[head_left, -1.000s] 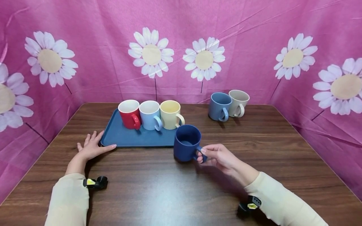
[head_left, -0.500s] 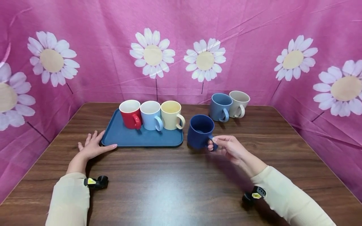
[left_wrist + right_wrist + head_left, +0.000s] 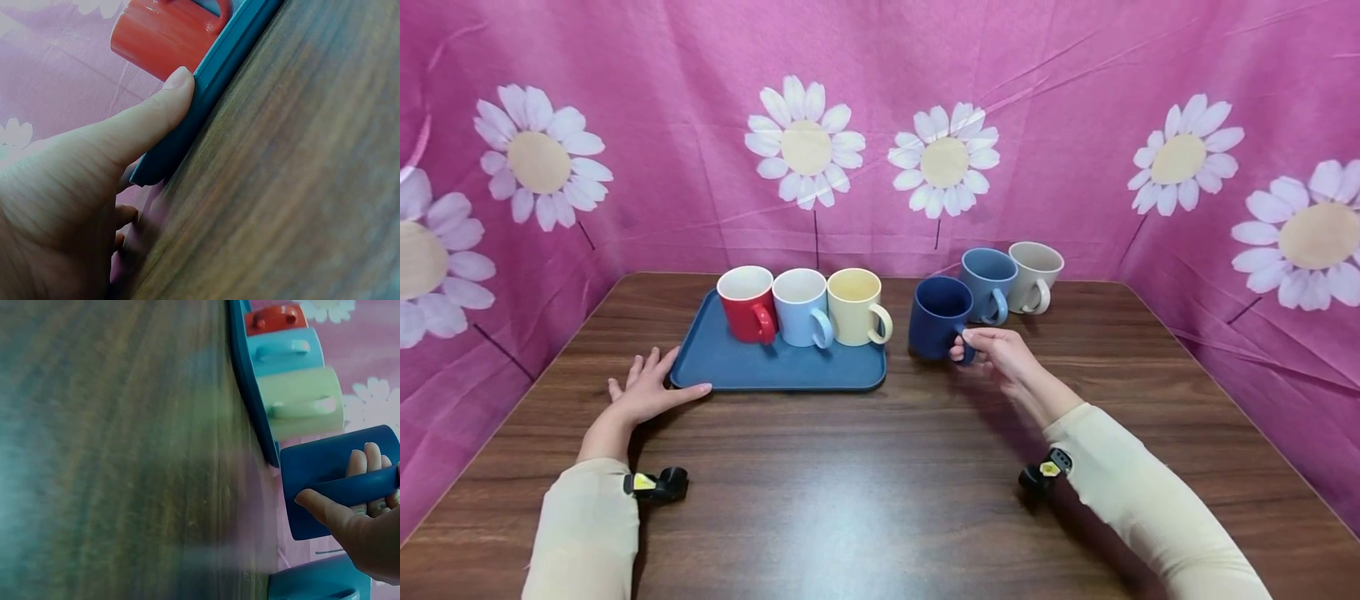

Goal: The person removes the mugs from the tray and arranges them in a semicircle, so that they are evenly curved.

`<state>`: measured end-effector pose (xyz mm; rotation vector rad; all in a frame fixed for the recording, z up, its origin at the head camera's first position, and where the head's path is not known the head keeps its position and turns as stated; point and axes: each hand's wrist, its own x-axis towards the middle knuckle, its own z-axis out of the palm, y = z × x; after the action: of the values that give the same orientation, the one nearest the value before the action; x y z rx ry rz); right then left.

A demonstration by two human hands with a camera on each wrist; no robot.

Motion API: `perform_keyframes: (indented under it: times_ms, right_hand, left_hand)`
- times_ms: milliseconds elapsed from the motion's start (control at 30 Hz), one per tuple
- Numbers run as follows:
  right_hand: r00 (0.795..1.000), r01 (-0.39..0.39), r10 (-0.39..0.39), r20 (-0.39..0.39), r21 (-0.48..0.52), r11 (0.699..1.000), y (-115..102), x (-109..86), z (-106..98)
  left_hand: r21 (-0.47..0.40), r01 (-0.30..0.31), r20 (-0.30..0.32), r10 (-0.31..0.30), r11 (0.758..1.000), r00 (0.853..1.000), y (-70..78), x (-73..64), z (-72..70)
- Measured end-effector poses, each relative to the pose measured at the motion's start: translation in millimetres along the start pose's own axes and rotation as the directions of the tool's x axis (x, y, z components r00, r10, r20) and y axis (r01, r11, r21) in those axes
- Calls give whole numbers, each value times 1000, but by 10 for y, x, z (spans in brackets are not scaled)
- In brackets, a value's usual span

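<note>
My right hand (image 3: 1003, 358) grips a dark blue mug (image 3: 932, 327) by its handle, with the mug upright just right of the blue tray (image 3: 775, 371). In the right wrist view the fingers pass through the handle (image 3: 359, 486) and the thumb lies against it. My left hand (image 3: 643, 394) touches the tray's front left corner, thumb along the front rim and the other fingers spread at the left side. On the tray stand a red mug (image 3: 747, 312), a light blue mug (image 3: 799, 312) and a yellow mug (image 3: 852, 312) in a row.
A grey-blue mug (image 3: 988, 267) stands just behind and right of the dark blue one, partly overlapped by it. Beside it is a beige mug (image 3: 1033, 271). A pink flowered cloth (image 3: 880, 242) hangs behind the brown wooden table (image 3: 820, 483).
My right hand has carried the dark blue mug from the tray's front right corner rightward and back, up beside the grey-blue mug. The left hand and the tray have stayed in place.
</note>
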<state>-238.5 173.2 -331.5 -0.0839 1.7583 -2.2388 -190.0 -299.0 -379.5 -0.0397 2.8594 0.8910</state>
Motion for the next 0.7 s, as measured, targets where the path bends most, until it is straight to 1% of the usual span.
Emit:
perform_keyframes:
  times_ms: [367, 533, 700]
  right_hand:
    - [995, -56, 58, -81, 22, 998, -47, 248, 14]
    - [991, -75, 77, -110, 19, 997, -71, 321, 10]
    - [991, -75, 76, -108, 7, 997, -79, 359, -11]
  left_hand:
    - [7, 4, -5, -4, 1000, 1000, -3, 7, 6]
    - [12, 4, -5, -4, 1000, 1000, -7, 9, 19]
    - [12, 4, -10, -4, 1000, 1000, -14, 17, 21]
